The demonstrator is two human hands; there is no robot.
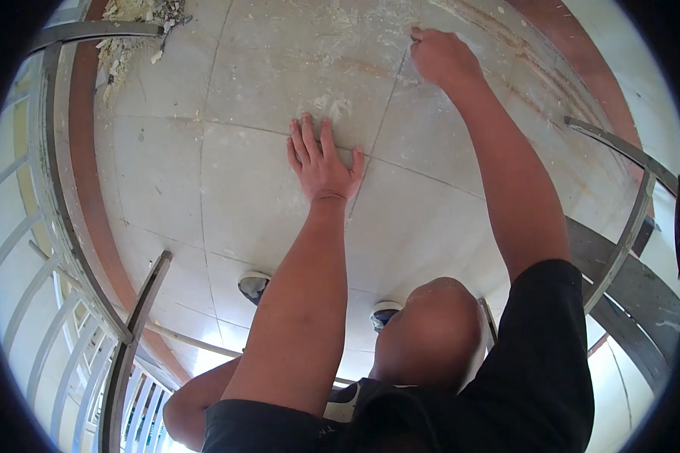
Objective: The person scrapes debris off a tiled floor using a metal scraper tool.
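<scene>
My left hand (pixel 323 167) lies flat on the pale tiled floor (pixel 257 189), palm down with its fingers spread. Whitish smears and dust mark the tiles just beyond its fingertips. Farther out to the right, my right hand (pixel 444 59) is closed low over the floor, its fingers curled and pressed together. Whatever those fingers may hold is too small or hidden to make out. Powdery streaks (pixel 363 64) cover the tiles between and beyond both hands.
Chipped debris (pixel 132 53) is heaped at the upper left. A worn wooden frame (pixel 60 174) and white railings (pixel 23 257) stand along the left. At the right are more wooden bars (pixel 619 241). Reddish border strips (pixel 91 174) edge the floor. My knee (pixel 431 332) and shoes (pixel 254 285) are below.
</scene>
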